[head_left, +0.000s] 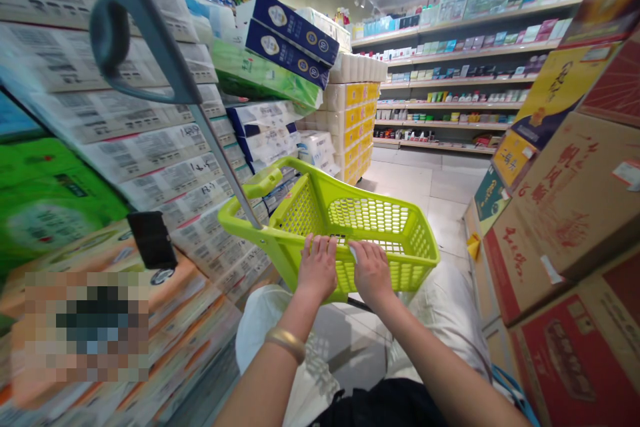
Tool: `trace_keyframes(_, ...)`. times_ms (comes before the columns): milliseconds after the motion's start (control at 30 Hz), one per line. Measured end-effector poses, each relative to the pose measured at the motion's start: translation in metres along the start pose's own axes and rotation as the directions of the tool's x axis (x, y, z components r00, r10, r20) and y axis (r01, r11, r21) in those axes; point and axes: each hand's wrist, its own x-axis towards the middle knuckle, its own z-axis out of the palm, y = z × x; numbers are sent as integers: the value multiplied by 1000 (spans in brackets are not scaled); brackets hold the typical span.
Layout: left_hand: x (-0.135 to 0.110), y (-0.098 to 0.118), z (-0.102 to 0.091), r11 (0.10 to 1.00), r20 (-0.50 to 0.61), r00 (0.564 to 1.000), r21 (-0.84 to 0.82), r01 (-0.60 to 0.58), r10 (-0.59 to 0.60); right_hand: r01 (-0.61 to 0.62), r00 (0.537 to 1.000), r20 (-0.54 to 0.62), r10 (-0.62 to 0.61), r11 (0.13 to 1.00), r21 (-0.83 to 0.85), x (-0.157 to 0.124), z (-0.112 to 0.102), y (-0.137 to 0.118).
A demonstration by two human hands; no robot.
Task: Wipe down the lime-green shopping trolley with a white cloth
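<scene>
A lime-green rolling shopping basket [300,240] stands before me, its perforated sides showing bare mesh inside. A grey handle [150,47] on a metal pole rises from its left end. My left hand [319,268] is hooked over the near rim, its fingers side by side, with a gold-coloured bangle [285,345] on that wrist. Just to the right, my right hand [371,271] grips the same rim. A small white bit shows by its fingers; I cannot tell what it is. The palms and thumbs are mostly hidden.
Stacked white paper packs [165,113] and orange packs [190,320] line the left, with a black phone-like object [153,240] on the orange ones. Brown and red cartons [575,193] rise on the right. Shelves of small goods [450,73] stand beyond the tiled floor [420,177].
</scene>
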Motion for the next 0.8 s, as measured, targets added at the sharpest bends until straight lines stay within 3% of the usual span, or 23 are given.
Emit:
trace_keyframes(167,0,4,-2,1000,9,1000,-15,8,-8,-48,998,-30,46,998,-50,-10,-12,29)
trace_keyframes(333,3,6,-3,1000,27,999,-11,25,-25,-99,995,-27,98,994,-35,-5,-8,15)
trace_keyframes(467,3,3,-2,1000,36,999,-2,25,-25,-69,998,-12,68,997,-19,0,-3,2)
trace_keyframes(600,3,0,-2,1000,44,999,-9,19,-18,-44,999,-12,43,999,-26,-4,-9,16)
trace_keyframes(800,3,5,-2,1000,47,999,-21,23,-22,-104,994,-45,101,993,-64,-13,-18,37)
